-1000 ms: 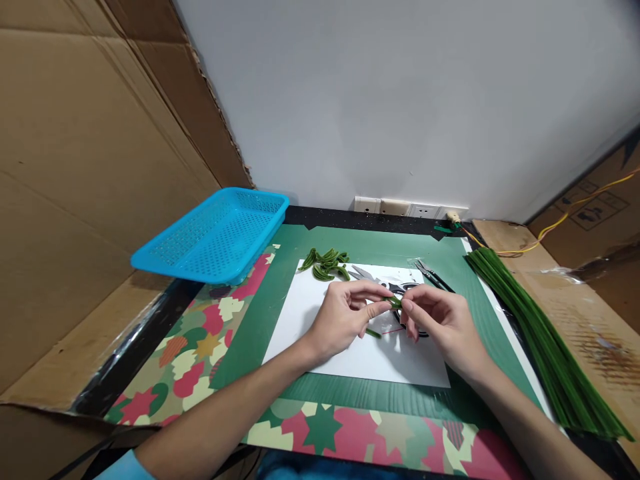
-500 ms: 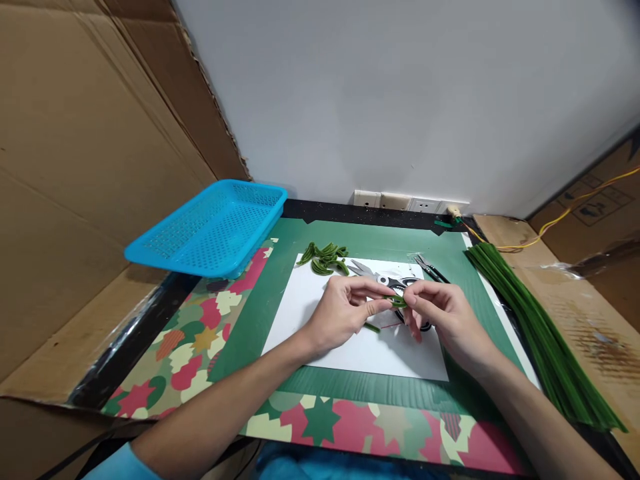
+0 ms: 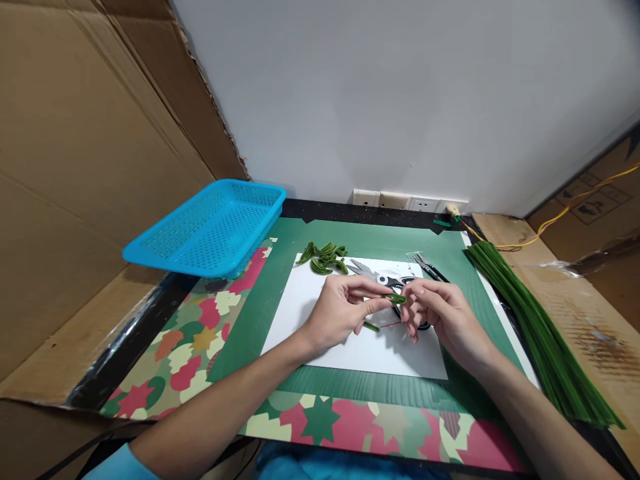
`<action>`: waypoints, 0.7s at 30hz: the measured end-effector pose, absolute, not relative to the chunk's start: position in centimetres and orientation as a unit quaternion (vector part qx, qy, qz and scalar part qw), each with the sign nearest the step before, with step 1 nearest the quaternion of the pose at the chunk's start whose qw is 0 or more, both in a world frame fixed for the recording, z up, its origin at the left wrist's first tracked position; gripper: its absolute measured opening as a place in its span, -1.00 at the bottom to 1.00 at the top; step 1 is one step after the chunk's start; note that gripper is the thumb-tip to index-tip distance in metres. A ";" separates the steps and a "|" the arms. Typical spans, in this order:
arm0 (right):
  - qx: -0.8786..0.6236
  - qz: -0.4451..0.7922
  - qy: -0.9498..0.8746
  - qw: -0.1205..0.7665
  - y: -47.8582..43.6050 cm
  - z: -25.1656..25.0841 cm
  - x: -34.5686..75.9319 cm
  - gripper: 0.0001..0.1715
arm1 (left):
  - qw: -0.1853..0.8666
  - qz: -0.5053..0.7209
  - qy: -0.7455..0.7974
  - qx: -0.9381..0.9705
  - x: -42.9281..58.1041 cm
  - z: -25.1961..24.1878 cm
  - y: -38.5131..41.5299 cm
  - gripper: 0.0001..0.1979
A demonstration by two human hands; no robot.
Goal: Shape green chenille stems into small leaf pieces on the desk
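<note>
My left hand (image 3: 340,310) pinches a small bent loop of green pipe cleaner (image 3: 397,299) between thumb and fingers. Just right of the loop's tip is my right hand (image 3: 443,317), its fingers loosely curled and apart, nothing seen in them. Beneath both hands lies a sheet of white paper (image 3: 310,333). Behind them on it rest scissors (image 3: 365,269) with black and white handles, partly covered by my fingers. A short green pipe cleaner piece (image 3: 371,327) lies on the paper below my left fingertips. Several bent green loops (image 3: 325,257) are heaped at the paper's far left corner.
A blue perforated basket (image 3: 210,230) stands at the back left. Small black-handled snips (image 3: 433,268) lie behind my right hand. Along the right edge stretches a bundle of long green pipe cleaners (image 3: 540,333). Cardboard (image 3: 90,133) walls the left side; sockets (image 3: 395,201) line the back wall.
My right thumb and fingers have come off the loop's tip and loosened. The loop stays in my left hand, which has barely moved.
</note>
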State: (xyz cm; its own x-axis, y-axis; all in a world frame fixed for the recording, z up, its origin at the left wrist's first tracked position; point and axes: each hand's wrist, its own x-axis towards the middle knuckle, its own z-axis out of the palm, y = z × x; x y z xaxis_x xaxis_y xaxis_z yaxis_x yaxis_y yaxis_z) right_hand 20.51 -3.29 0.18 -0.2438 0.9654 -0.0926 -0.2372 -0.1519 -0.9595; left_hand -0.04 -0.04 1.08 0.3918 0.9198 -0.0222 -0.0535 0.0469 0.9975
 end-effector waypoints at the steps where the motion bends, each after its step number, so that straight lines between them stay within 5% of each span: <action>1: -0.402 0.640 -0.461 0.465 -3.3 0.1 20.6 -0.63 | 0.613 0.397 0.384 0.564 -0.1 1.1 0.0 -0.63; 21: -0.436 0.555 -0.522 0.478 -3.6 0.3 20.0 -0.66 | 0.578 0.401 0.400 0.587 -0.1 1.0 -0.4 -0.66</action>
